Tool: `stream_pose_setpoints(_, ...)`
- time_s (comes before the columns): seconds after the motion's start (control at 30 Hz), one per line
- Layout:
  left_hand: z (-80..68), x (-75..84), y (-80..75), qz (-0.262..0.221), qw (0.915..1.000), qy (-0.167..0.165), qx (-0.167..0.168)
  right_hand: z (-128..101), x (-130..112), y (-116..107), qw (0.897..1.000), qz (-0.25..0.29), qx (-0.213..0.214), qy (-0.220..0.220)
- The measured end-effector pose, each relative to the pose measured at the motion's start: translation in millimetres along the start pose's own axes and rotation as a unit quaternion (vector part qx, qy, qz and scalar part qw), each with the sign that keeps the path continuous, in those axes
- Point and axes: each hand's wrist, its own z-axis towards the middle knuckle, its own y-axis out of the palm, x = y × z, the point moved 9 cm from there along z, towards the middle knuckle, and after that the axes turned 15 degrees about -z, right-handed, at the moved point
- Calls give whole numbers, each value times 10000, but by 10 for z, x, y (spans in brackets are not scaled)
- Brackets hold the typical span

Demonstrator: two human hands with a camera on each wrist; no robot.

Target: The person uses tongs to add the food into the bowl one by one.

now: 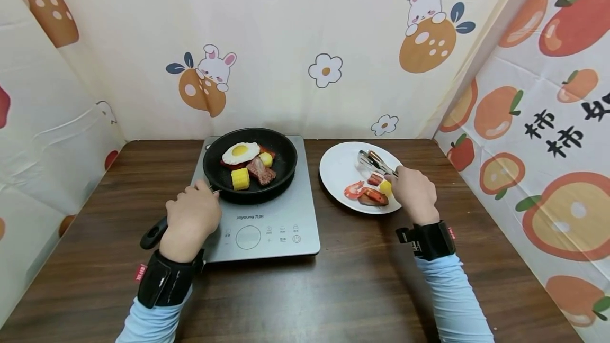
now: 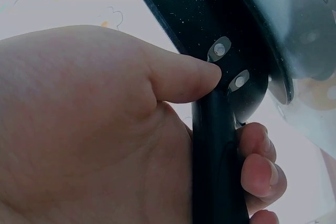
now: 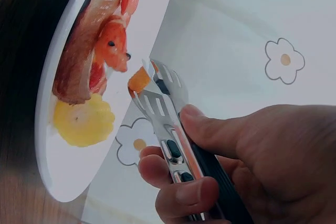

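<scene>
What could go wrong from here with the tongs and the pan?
The tongs in the right hand might nudge the yellow piece off the plate, since it lies near the rim. If the left hand jerks the handle it grips, the pan could tilt and the fried egg slide.

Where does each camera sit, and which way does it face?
Head: worn there, facing forward and down at the pan and plate; left hand, right hand and blue sleeves show.
Left wrist: worn there, facing the pan handle; left hand shows.
Right wrist: worn there, facing the tongs and plate; right hand shows.
Shared: head and right wrist show plate and tongs.
</scene>
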Motion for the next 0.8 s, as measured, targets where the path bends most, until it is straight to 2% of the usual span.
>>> stream_pose_setpoints(0.5, -8, 2, 10, 58, 9999, 92, 18, -91, -204, -151, 9993, 220, 235, -206)
stream_pose_setpoints(0.8, 16, -2, -13, 48, 10000, 55, 43, -149, -383, -280, 9956, 320, 713, -510)
